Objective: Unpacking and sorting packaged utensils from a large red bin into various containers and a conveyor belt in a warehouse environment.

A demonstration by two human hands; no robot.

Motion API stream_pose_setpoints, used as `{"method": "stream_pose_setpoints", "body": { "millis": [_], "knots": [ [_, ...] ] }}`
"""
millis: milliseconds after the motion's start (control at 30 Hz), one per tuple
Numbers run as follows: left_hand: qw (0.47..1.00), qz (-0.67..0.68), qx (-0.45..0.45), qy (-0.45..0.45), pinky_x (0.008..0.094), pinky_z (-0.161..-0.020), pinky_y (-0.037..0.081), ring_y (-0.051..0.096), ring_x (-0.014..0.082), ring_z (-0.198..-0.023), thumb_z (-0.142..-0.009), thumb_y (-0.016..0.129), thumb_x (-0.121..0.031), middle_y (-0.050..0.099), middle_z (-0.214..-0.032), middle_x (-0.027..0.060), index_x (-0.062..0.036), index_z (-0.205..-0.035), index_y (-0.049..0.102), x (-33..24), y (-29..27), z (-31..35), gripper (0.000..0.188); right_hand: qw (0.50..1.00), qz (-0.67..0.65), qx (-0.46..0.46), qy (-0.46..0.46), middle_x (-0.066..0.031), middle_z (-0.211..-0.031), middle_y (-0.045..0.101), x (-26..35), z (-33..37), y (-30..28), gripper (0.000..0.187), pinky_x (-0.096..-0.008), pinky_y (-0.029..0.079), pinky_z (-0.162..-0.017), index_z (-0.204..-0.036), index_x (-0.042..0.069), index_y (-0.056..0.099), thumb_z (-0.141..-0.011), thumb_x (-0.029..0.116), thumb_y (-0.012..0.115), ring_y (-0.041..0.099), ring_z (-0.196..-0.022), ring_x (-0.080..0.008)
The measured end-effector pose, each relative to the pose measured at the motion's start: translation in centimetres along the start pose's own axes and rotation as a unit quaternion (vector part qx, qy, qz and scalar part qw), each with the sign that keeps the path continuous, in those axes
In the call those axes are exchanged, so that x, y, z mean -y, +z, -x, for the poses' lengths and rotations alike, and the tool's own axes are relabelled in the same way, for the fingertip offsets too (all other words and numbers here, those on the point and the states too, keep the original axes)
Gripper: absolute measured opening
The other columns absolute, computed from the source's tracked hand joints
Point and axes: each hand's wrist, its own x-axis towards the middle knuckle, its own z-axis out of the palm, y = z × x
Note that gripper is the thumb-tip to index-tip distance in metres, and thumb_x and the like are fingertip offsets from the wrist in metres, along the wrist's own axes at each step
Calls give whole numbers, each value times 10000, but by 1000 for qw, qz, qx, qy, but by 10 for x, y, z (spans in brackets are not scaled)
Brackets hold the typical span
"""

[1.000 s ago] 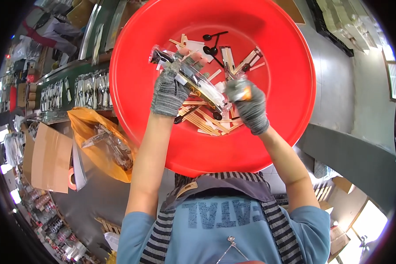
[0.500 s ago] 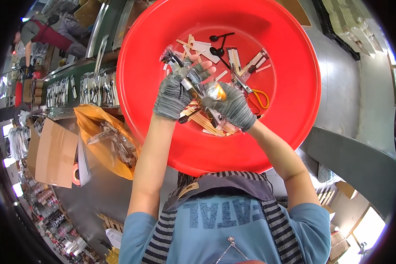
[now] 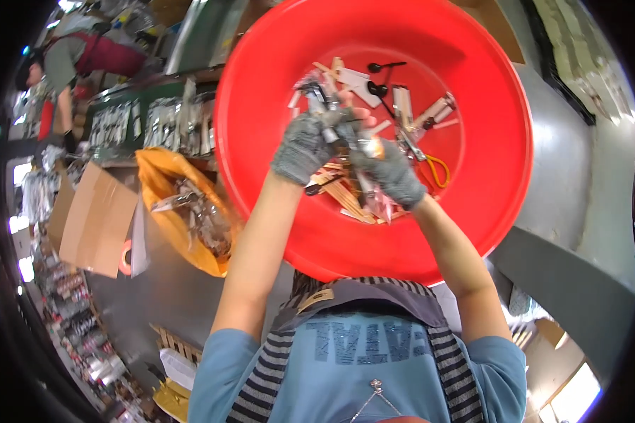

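Note:
In grey fingerless gloves, my left hand and my right hand meet over a large red basin. My left hand is closed on a clear-wrapped cutlery packet, dark and white inside, slanting down between both hands. Closed against that same packet, my right hand also has a shiny orange and white piece at its fingers; its kind is unclear. Below them in the basin lie wooden chopsticks, pink plastic film and black spoons. Yellow-handled scissors rest right of my right hand.
Left of the basin stand an orange bag of clear-wrapped pieces and an open cardboard box. Packed cutlery lines a green-edged bench beyond. Another person works at the far left. A grey beam runs at the right.
The whole view has shifted, so the basin sits further right in it. My hands have come closer together on the packet, and the left fingers have curled in more.

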Motion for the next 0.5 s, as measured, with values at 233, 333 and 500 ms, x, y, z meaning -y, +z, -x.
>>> {"method": "stream_pose_setpoints", "body": {
  "millis": [233, 333, 500],
  "knots": [
    [998, -37, -30, 28, 452, -798, 492, 597, 347, -907, -854, 535, -194, 571, -1002, 219, -55, -1119, 436, 12, -7, -5, 316, 998, -29, -30, -43, 55, -777, 537, -1, 1, 11, 236, -220, 399, -617, -959, 34, 574, -834, 230, 613, 457, -692, -46],
    [985, 6, -163, 63, 377, -541, 515, 606, 232, -629, -854, 553, -153, 578, -694, 66, -66, -997, 488, 11, -3, -5, 180, 997, -28, -3, -71, -43, -825, 612, -11, 0, 10, 291, -264, 447, -690, -1036, -13, 556, -831, 192, 580, 542, -749, -115],
    [949, -1, -315, -8, 235, -337, 291, 400, 95, -427, -835, 515, -147, 416, -511, -2, -107, -828, 494, 31, -40, -30, 46, 979, 93, -22, -183, -100, -716, 608, 3, 8, 34, 164, -291, 447, -588, -886, 23, 575, -731, 71, 599, 586, -634, -199]
  ]
}}
